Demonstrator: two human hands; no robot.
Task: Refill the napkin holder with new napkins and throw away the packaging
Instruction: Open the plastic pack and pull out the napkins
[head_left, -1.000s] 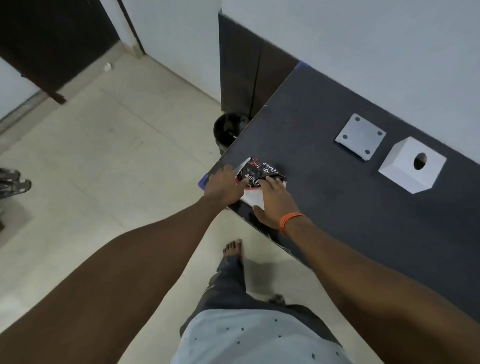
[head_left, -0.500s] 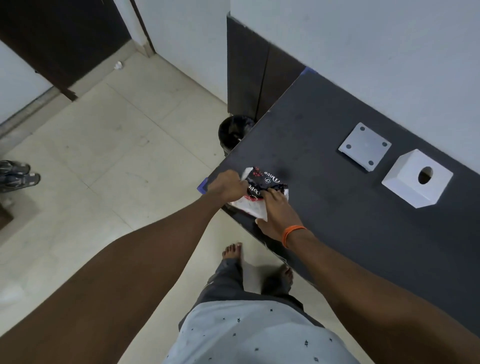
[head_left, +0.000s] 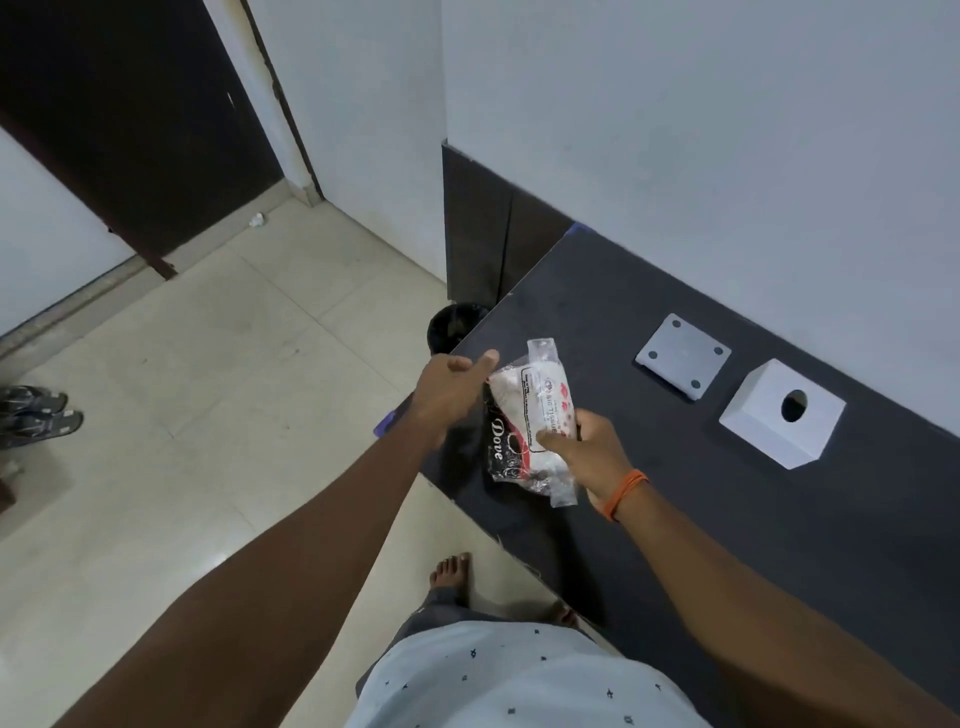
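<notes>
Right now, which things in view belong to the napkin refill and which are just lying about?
Job:
napkin pack, held in right hand, left hand at its top
white holder body
grey base plate
black bin

Lying about:
sandals
paper scrap by the door

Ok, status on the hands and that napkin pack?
Right hand gripping napkin pack, lifted off the table. Left hand at its top edge. Pack unopened; holder clear.
</notes>
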